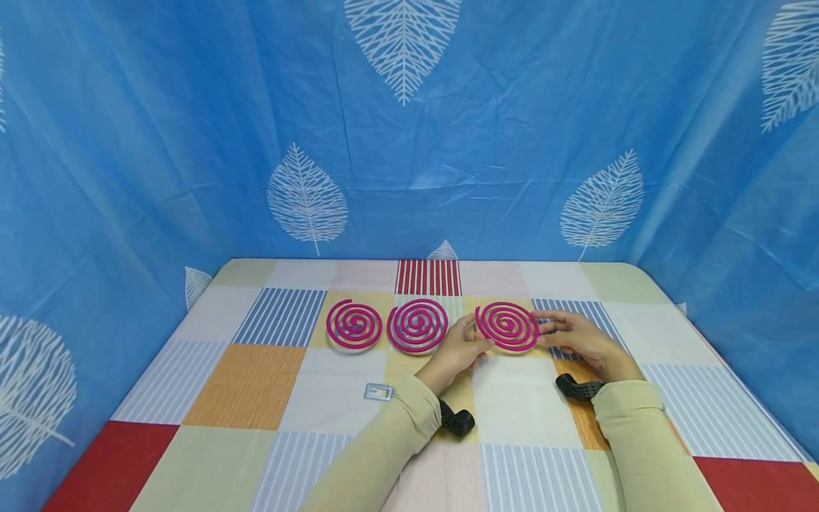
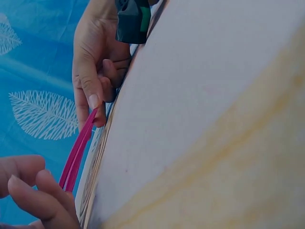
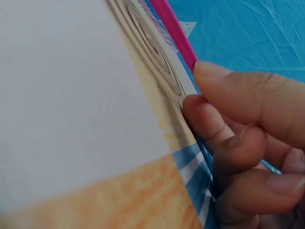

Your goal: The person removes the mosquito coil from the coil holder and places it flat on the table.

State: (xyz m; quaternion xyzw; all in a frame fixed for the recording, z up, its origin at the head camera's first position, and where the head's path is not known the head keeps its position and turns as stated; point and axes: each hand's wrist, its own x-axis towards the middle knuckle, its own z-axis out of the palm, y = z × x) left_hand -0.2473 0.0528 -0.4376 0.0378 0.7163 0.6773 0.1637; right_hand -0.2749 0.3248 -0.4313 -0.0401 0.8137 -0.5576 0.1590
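Note:
A magenta mosquito coil (image 1: 507, 326) is held a little above the table by its opposite edges. My right hand (image 1: 585, 343) pinches its right edge between thumb and fingers; in the right wrist view the thumb (image 3: 238, 86) lies on the rim. At the coil's left edge my left hand (image 1: 456, 350) grips it with bent fingers, though the contact is partly hidden in the left wrist view. Two more magenta coils lie flat to the left: a middle coil (image 1: 417, 326) beside my left hand and a left coil (image 1: 354, 324) farther out.
A small metal coil stand (image 1: 379, 392) lies on the patchwork tablecloth (image 1: 243, 380), left of my left forearm. Blue leaf-print curtains (image 1: 448, 142) rise behind the table and at both sides. Beneath the held coil, its spiral shadow (image 3: 152, 47) falls on the cloth.

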